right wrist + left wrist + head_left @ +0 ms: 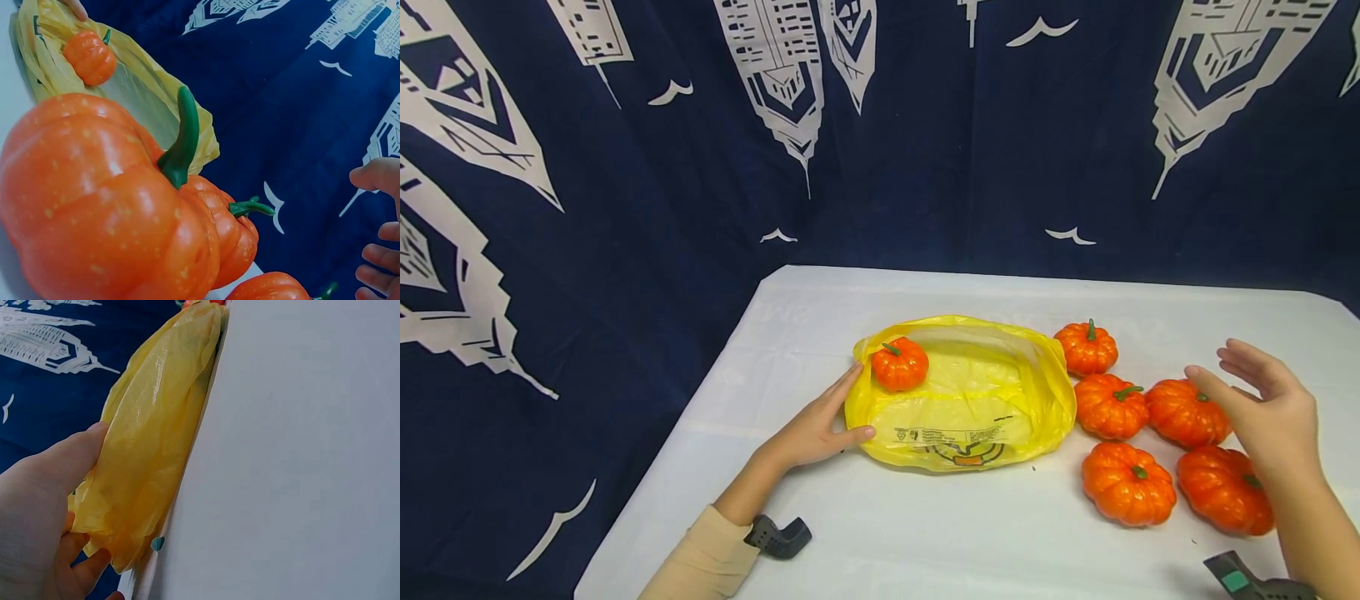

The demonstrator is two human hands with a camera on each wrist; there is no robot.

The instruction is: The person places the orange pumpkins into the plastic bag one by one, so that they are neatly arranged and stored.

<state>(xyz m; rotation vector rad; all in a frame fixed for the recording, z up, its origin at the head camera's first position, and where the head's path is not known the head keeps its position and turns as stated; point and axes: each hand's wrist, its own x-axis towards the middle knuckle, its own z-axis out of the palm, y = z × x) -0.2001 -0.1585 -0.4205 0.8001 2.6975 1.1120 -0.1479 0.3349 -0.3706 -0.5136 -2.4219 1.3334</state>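
A yellow plastic bag (pixel 955 408) lies with its mouth spread wide on the table, and one small orange pumpkin (pixel 901 365) sits inside at its left. My left hand (pixel 812 425) rests against the bag's left edge, thumb at the front and fingers at the side; the left wrist view shows them touching the plastic (pixel 144 450). To the right of the bag, several orange pumpkins (pixel 1129 485) with green stems stand close together. My right hand (pixel 1273 408) hovers over the rightmost ones, fingers spread and holding nothing. In the right wrist view a pumpkin (pixel 106 200) looms close.
A white cloth covers the table (pixel 925 542). Behind it hangs a dark blue curtain (pixel 925 192) printed with white buildings and birds. Dark straps with devices sit on the left wrist (pixel 778 537) and right wrist (pixel 1255 579).
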